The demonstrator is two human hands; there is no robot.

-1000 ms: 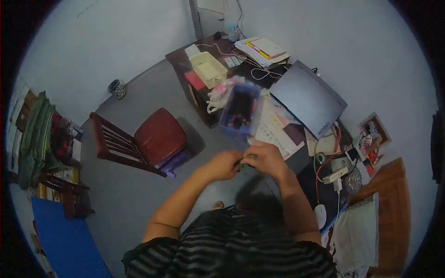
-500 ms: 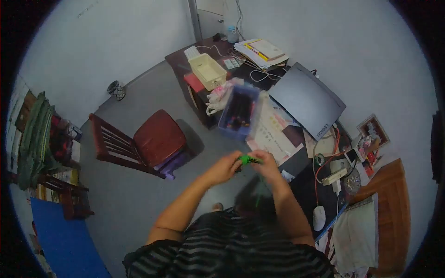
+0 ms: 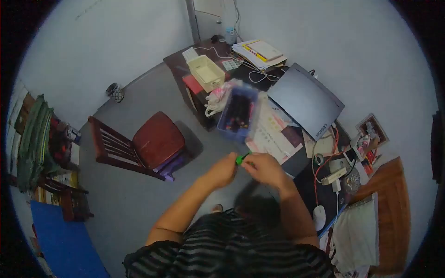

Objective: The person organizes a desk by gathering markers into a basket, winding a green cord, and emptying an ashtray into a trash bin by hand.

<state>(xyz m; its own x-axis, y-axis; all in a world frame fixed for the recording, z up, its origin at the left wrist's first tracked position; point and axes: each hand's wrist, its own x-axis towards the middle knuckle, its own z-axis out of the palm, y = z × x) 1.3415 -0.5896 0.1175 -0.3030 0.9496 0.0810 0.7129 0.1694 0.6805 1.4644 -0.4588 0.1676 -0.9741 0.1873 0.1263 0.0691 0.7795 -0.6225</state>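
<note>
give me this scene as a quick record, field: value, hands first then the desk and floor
left hand: fingers at a small green item
right hand: fingertips at the same green item
bin: blue, many dark, thin items inside
basket: cream, on the desk
laptop: grey, lid closed
mouse: white, on the desk
chair: dark red, on the floor
unclear: what the green item is

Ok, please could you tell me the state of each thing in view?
Left hand: closed on small green thing
Right hand: pinching it too
Laptop: lid shut
Blue bin: open, holding many items
Cream basket: open on top
Red-brown chair: upright, unoccupied
</note>
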